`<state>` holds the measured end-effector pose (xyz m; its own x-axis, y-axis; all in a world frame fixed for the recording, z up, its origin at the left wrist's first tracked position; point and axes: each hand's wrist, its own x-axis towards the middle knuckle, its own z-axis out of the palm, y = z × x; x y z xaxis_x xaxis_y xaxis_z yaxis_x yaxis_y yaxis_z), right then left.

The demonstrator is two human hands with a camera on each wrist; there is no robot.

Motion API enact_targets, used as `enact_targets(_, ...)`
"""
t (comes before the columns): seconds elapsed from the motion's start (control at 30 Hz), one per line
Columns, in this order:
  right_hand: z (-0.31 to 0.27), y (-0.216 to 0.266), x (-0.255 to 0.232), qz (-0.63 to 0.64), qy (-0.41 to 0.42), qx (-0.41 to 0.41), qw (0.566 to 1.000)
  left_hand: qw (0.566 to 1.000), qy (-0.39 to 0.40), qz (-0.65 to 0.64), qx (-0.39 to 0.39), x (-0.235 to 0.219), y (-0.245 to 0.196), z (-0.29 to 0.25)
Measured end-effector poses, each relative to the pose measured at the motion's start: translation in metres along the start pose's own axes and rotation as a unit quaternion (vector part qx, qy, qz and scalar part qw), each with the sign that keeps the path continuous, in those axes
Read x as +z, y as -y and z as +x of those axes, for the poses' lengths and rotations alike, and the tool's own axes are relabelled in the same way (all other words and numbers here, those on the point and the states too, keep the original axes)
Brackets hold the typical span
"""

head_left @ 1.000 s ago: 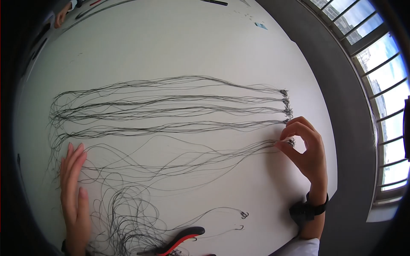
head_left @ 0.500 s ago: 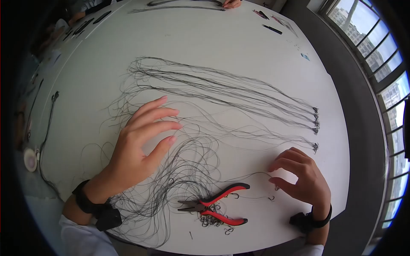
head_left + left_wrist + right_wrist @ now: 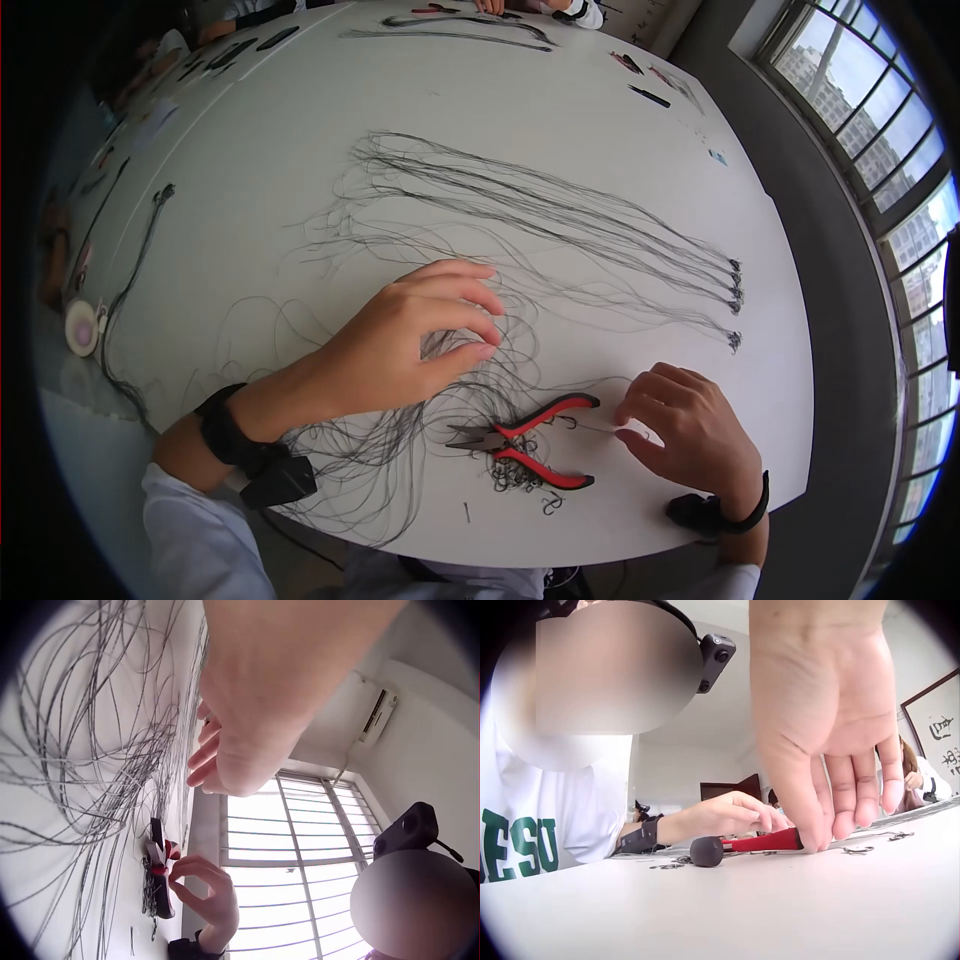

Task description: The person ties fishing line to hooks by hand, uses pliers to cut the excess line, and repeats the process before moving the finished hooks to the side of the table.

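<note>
— Head view? Left hand point(image 3: 400, 345) over tangled black threads point(image 3: 400, 450) on the desk point(image 3: 300, 130), fingers point(image 3: 470, 300) loosely curled, gripping nothing.
— Right hand point(image 3: 685, 435), by red pliers point(image 3: 535, 440), pinched a thread.
— Wrist views? Same: left relaxed, right fingertips point(image 3: 814, 838) touching the desk.

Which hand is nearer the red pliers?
Right. The right hand sits just beside the red pliers handles; the left hand rests on the tangled lines above them.
</note>
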<state>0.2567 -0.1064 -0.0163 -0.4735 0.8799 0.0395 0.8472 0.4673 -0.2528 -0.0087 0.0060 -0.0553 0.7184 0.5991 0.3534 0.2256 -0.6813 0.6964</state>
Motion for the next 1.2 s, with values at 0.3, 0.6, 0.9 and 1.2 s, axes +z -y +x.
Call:
enact_targets(0.3,0.001,-0.005,-0.008,0.155,0.019,0.019,0.988,0.995,0.047,-0.081,0.019,0.010,-0.011,0.000)
enact_targets(0.6,0.007,-0.005,-0.010,0.514,0.081,0.078,0.850,0.988,0.105,-0.112,0.020,0.013,-0.027,-0.001)
enact_targets(0.9,0.027,0.024,-0.006,0.591,0.050,0.120,0.796,0.922,0.211,-0.322,-0.053,0.010,-0.027,-0.002)
enact_targets(1.2,0.031,0.023,0.002,0.535,0.046,0.180,0.824,0.844,0.109,-0.501,-0.158,0.009,-0.018,-0.003)
